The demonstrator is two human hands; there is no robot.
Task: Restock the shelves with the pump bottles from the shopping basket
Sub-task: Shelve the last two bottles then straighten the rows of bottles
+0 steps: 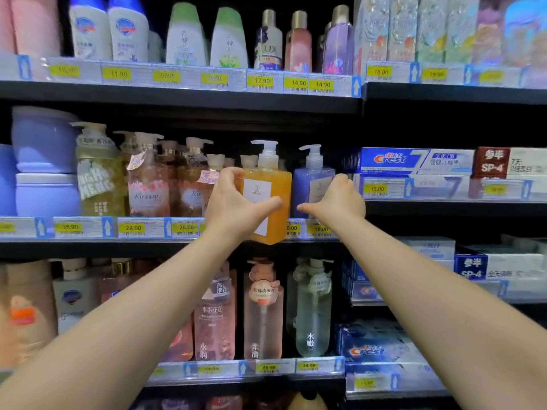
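Observation:
My left hand (233,202) grips an orange pump bottle (270,187) with a white label and white pump, held upright at the front edge of the middle shelf (88,239), its base hanging slightly below the price rail. To its right a blue-purple pump bottle (310,182) stands on the same shelf. My right hand (337,199) is at that bottle's right side, fingers behind it and thumb pointing left; whether it grips the bottle I cannot tell. The shopping basket is not in view.
Pink and amber pump bottles (148,179) fill the middle shelf to the left, next to purple jars (44,161). Toothpaste boxes (414,161) are stacked on the right. Bottles line the upper shelf (177,93) and the lower shelf (251,371).

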